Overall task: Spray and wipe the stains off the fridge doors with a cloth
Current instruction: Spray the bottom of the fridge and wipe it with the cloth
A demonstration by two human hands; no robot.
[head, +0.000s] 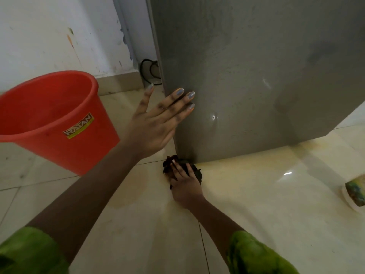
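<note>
Cloth work low at centre frame: right hand (186, 186) clutching dark bunched cloth (168, 165) against bottom corner of grey metal fridge door (256, 76), left hand (156, 123) braced flat above, fingers (177, 97) straight. Best pressing firmly, sweeping upward along that edge.

Head cam looks fwd/down, close to fridge door (256, 76) bottom & floor (256, 204).

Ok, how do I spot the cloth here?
Find the tall grey fridge door, then drop to its lower left corner at the tiled floor. There the right hand covers a dark crumpled cloth. It is the only dark brown, bunched thing there, unlike the smooth red bucket to the left.
</note>
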